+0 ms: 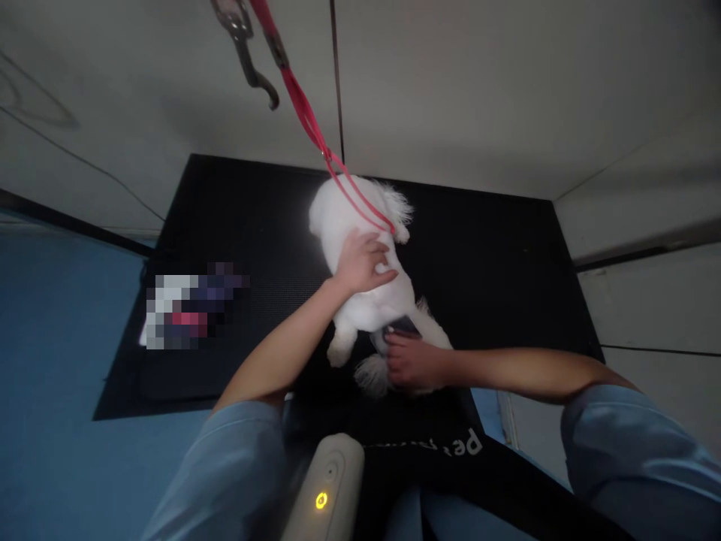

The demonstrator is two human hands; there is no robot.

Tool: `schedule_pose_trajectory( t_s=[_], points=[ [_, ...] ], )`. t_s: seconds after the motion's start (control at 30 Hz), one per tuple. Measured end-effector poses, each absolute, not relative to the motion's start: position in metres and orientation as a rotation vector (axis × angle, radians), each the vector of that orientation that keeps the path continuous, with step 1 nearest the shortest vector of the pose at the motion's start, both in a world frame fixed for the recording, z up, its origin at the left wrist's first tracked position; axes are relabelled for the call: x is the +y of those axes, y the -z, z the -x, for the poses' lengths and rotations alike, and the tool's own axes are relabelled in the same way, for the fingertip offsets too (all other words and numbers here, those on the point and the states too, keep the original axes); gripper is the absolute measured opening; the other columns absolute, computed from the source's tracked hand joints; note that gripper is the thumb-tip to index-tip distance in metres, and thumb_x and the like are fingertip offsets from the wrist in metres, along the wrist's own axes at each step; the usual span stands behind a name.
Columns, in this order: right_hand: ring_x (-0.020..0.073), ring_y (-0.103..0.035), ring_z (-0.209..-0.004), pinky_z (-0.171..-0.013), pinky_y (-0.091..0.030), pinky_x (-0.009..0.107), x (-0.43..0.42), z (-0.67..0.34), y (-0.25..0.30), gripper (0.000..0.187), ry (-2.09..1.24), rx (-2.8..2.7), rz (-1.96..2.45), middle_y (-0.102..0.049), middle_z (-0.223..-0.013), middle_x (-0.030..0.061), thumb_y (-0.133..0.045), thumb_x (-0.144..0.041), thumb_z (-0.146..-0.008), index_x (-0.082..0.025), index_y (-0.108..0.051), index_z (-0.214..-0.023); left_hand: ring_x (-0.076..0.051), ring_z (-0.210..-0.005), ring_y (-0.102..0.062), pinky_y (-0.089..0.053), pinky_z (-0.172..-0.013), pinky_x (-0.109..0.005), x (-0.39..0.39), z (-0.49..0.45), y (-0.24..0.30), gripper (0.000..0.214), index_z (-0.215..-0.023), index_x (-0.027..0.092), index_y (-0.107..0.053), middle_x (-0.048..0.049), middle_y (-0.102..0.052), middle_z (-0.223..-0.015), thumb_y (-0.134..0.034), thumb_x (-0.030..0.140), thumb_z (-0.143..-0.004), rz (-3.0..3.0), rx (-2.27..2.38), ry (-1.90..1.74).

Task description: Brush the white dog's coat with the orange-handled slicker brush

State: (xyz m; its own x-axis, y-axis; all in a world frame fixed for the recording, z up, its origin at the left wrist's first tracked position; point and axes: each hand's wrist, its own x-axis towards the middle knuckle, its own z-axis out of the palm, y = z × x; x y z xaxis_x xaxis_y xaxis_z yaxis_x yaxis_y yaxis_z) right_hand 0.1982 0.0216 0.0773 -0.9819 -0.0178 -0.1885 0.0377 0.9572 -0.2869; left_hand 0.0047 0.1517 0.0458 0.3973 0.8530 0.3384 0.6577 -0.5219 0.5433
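A white dog [375, 304] with short-clipped body fur and longer fluffy fur at its ears and tail is on the black table. My left hand [363, 263] lies on its back, fingers spread over the fur. Near the dog's rear, my right hand [414, 362] is closed around a dark hair clipper [402, 326], only partly visible beyond the fingers. The clipper is at the hindquarters, close to the fluffy tail [372, 374]. A red loop leash [360, 197] runs from above down to the front of the dog.
The black table [490, 270] stands against grey wall panels [451, 90]. A metal hook [253, 68] hangs at upper left. Blurred-out items [185, 308] lie on the table's left end. A pale device with a yellow light [330, 481] is in the foreground, before my black apron [428, 466].
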Motion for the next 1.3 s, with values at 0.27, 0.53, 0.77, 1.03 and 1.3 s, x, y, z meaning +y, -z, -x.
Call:
schedule_pose_trajectory(
  t_s=[0.27,0.53,0.77,1.03,1.3],
  points=[
    [0.0241,-0.060,-0.099,-0.108,-0.031,0.051,0.031,-0.197,-0.074,0.019,0.474,3.077,-0.072,-0.070,-0.087,0.0079,-0.057,-0.030,-0.096,-0.017,-0.071,-0.095,-0.036,-0.124,-0.055,-0.024,-0.115,-0.061,0.149,-0.001,-0.045,0.025,-0.075,0.024,-0.076,-0.0054,-0.075,-0.108,-0.069,0.048,-0.076,-2.366,1.293,-0.829],
    [0.0202,-0.059,-0.092,-0.105,-0.036,0.045,0.028,-0.197,-0.072,0.020,0.705,3.035,0.210,-0.067,-0.082,0.0047,-0.057,-0.033,-0.096,-0.019,-0.071,-0.095,-0.035,-0.125,-0.055,-0.024,-0.114,-0.060,0.148,0.007,-0.040,0.025,-0.075,0.025,-0.075,-0.0052,-0.075,-0.109,-0.066,0.048,-0.076,-2.431,1.268,-0.813],
    [0.0212,-0.061,-0.096,-0.105,-0.038,0.045,0.032,-0.196,-0.068,0.017,0.718,3.070,0.232,-0.068,-0.082,0.0051,-0.063,-0.033,-0.092,-0.018,-0.071,-0.091,-0.034,-0.126,-0.054,-0.021,-0.115,-0.060,0.147,0.018,-0.026,0.025,-0.082,0.026,-0.074,-0.0057,-0.074,-0.113,-0.065,0.049,-0.076,-2.460,1.271,-0.810],
    [0.0230,-0.059,-0.103,-0.107,-0.034,0.050,0.043,-0.191,-0.064,0.017,0.656,3.096,0.033,-0.070,-0.086,0.0068,-0.060,-0.030,-0.094,-0.019,-0.072,-0.094,-0.035,-0.128,-0.053,-0.020,-0.116,-0.058,0.145,0.027,-0.015,0.028,-0.090,0.028,-0.073,-0.0065,-0.072,-0.117,-0.061,0.050,-0.078,-2.509,1.257,-0.803],
    [0.0215,-0.058,-0.096,-0.105,-0.036,0.048,0.055,-0.188,-0.071,0.021,0.628,3.149,-0.010,-0.068,-0.088,0.0069,-0.054,-0.031,-0.098,-0.018,-0.071,-0.097,-0.034,-0.129,-0.052,-0.022,-0.115,-0.058,0.147,0.034,-0.016,0.030,-0.097,0.029,-0.074,-0.0069,-0.071,-0.121,-0.054,0.046,-0.081,-2.556,1.243,-0.754]
  ],
)
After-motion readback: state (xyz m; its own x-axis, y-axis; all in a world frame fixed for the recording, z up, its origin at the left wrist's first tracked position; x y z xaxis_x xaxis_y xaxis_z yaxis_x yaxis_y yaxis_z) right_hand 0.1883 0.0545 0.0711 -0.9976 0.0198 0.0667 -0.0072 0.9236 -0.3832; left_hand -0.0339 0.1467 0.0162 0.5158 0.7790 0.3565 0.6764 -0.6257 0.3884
